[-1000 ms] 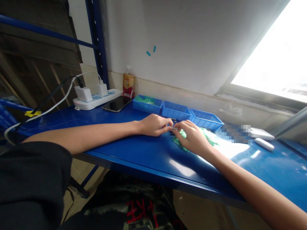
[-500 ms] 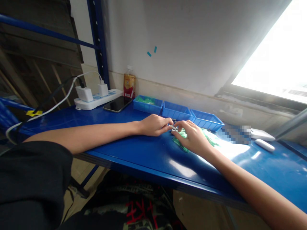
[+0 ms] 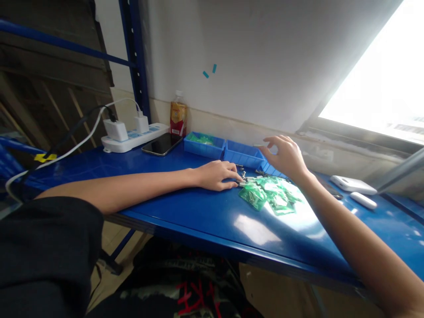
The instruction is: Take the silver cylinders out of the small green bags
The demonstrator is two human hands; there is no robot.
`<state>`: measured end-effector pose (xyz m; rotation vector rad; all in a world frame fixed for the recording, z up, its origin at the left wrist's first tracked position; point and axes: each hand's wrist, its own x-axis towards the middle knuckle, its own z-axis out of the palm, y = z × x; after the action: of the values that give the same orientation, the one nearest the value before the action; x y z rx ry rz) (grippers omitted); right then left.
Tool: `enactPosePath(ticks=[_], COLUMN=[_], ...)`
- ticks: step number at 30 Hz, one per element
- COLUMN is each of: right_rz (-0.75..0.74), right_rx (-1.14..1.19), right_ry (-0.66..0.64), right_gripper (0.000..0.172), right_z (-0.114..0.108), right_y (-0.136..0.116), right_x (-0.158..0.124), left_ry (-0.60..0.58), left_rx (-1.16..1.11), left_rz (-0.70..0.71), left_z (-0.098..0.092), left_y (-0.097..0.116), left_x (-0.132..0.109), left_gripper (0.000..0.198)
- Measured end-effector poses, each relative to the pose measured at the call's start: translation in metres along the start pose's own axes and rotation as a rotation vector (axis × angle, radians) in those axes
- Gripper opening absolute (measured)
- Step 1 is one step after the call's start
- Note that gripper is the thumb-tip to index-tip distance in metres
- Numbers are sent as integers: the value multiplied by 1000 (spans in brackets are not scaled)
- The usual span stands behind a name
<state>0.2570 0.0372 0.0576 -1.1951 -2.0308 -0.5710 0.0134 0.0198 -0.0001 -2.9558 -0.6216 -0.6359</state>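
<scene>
My left hand (image 3: 219,175) rests on the blue tabletop with its thumb and fingers closing on a small silvery part (image 3: 243,183). Several more small metal pieces (image 3: 243,172) lie just beyond those fingertips. Raised above the blue bins, my right hand (image 3: 285,154) pinches a small, thin, pale piece (image 3: 259,145) between thumb and finger. Below it on the table is a pile of green plastic packets (image 3: 271,194) with small parts inside. Behind the hands, the middle blue bin (image 3: 243,152) sits against another blue bin (image 3: 270,169), which my right hand partly covers.
A third blue bin (image 3: 203,149) at the left contains green packets. Farther left are a drink bottle (image 3: 178,115), a phone (image 3: 162,144) and a power strip (image 3: 132,140) with cables. White devices (image 3: 353,184) lie at the right, near the window. The table's front edge (image 3: 205,238) runs before me.
My right hand has left my left fingers and lifted up and to the right, carrying the pale piece towards the bins. My left hand has lowered slightly onto the small parts. More green packets show.
</scene>
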Motion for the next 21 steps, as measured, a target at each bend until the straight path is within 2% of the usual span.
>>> enactPosePath(ticks=[2, 5, 8, 11, 14, 18, 21], right_rz=[3, -10, -31, -38, 60, 161, 190], right_rx=[-11, -19, 19, 34, -7, -77, -102], right_ry=[-84, -158, -164, -190, -310, -433, -625], right_gripper=[27, 19, 11, 12, 18, 23, 21], right_z=[3, -2, -11, -14, -6, 17, 32], right_y=[12, 16, 1, -17, -22, -10, -3], right_x=[-7, -28, -42, -42, -40, -37, -31], left_ry=[-11, -16, -28, -40, -23, -4, -14], left_rx=[20, 36, 42, 45, 48, 45, 40], left_rz=[-51, -155, -209, -226, -232, -228, -233], left_z=[-1, 0, 1, 3, 4, 5, 5], left_y=[0, -1, -3, -5, -5, -6, -6], left_x=[0, 1, 2, 2, 2, 2, 3], left_gripper=[26, 28, 28, 22, 20, 20, 20])
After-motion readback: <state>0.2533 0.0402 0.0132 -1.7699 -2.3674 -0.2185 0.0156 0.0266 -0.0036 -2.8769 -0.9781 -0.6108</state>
